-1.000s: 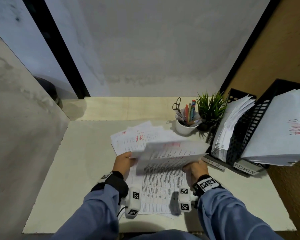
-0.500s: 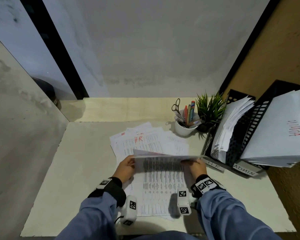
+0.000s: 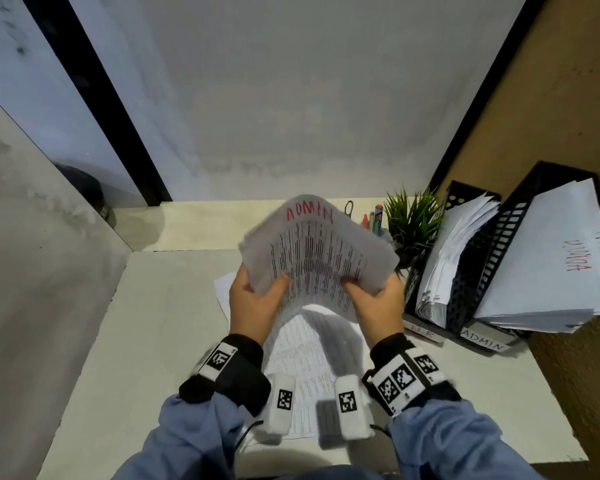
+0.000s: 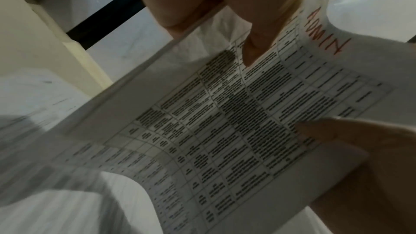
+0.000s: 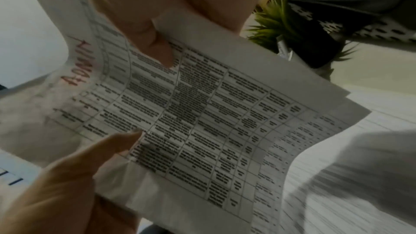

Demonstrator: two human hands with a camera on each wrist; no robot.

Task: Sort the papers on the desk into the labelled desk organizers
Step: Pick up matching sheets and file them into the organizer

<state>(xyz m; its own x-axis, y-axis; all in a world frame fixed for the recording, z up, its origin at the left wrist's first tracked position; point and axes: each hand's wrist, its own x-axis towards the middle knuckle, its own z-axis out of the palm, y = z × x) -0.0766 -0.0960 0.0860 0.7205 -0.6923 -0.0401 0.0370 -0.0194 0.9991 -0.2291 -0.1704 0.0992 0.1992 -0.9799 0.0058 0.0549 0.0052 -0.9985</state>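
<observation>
Both hands hold a thin bundle of printed sheets (image 3: 316, 251) up above the desk, bowed, with "ADMIN" in red at its top edge. My left hand (image 3: 257, 296) pinches the lower left edge and my right hand (image 3: 373, 299) the lower right, thumbs on the printed face. The left wrist view shows the sheet (image 4: 225, 113) with the left thumb (image 4: 254, 42) on it, and the right wrist view shows the sheet (image 5: 191, 122) likewise. More papers (image 3: 309, 362) lie on the desk beneath. At the right stand two black organizers, one labelled HR (image 3: 465, 282) and one labelled ADMIN (image 3: 513, 233), both holding papers.
A small green plant (image 3: 413, 220) and a cup of pens and scissors (image 3: 373, 218) stand behind the raised sheets, close to the HR organizer. A brown wall (image 3: 568, 98) runs along the right. The pale desk (image 3: 153, 341) is bare on the left.
The hands lifted the sheets off the desk pile and tilted them upright, so the red ADMIN mark now faces the head camera. The papers underneath stayed on the desk.
</observation>
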